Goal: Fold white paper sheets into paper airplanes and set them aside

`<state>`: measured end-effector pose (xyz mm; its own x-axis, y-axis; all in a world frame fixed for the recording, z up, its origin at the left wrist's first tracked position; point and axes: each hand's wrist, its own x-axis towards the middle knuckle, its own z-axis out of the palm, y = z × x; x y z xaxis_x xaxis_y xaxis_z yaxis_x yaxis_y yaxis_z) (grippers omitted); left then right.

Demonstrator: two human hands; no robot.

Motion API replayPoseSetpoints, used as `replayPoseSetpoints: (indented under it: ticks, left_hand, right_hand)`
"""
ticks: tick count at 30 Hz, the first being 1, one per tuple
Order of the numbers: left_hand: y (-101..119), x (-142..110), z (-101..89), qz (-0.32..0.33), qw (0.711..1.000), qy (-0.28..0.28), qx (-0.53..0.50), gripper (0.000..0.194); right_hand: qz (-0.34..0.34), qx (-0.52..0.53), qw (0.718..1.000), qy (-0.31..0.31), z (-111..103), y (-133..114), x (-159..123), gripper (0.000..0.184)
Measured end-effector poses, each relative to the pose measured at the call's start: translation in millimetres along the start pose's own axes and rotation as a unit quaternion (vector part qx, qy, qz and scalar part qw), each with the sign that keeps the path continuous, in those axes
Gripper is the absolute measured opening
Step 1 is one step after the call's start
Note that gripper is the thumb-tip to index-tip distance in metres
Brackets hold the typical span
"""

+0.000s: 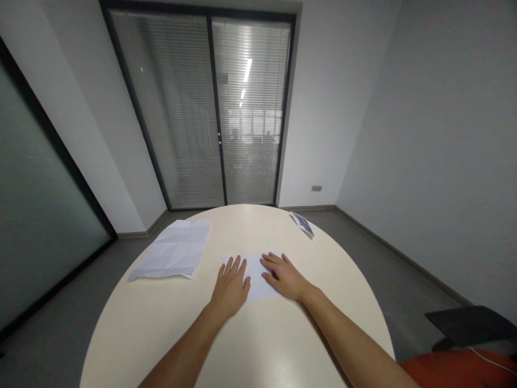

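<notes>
A white sheet of paper (257, 277) lies flat on the round cream table (250, 337). On its left side rests my left hand (231, 288), open, with fingers stretched forward and slightly spread. My right hand (287, 276) lies open across the paper's right side, its fingers pointing left. Both hands cover parts of the sheet, and its middle shows between them.
Creased white sheets (175, 250) lie at the table's left edge. A folded printed paper (302, 223) sits at the far right edge. Beyond the table's right side are a black flat object (470, 323) and something red (456, 369). A glazed partition with blinds (250, 161) stands behind.
</notes>
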<state>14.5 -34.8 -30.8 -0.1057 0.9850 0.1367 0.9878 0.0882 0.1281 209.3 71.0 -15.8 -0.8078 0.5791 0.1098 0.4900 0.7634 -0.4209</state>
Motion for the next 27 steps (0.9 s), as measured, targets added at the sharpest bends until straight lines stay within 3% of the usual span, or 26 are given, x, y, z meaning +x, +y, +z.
replayPoseSetpoints:
  ticks: [5, 10, 18, 22, 27]
  left_hand:
    - [-3, -3, -3.4, 0.052, 0.998, -0.023, -0.020, 0.056]
    - [-1, -4, -3.5, 0.037, 0.999, -0.026, -0.025, 0.062]
    - [4, -2, 1.2, -0.043, 0.999, 0.003, 0.012, 0.061]
    - [4, -3, 0.7, -0.064, 0.998, 0.010, 0.021, 0.061]
    - [2, -3, -0.3, -0.035, 0.999, 0.003, 0.010, 0.066]
  right_hand:
    - [0.052, -0.005, 0.999, 0.017, -1, 10, 1, 0.056]
    - [0.057, -0.018, 0.998, 0.030, -2, 7, 1, 0.053]
    - [-0.034, 0.004, 0.999, -0.006, -6, -4, -3, 0.054]
    - [-0.018, 0.009, 1.000, 0.001, -5, -3, -2, 0.049]
    - [0.018, 0.004, 0.999, 0.034, -3, 4, -1, 0.048]
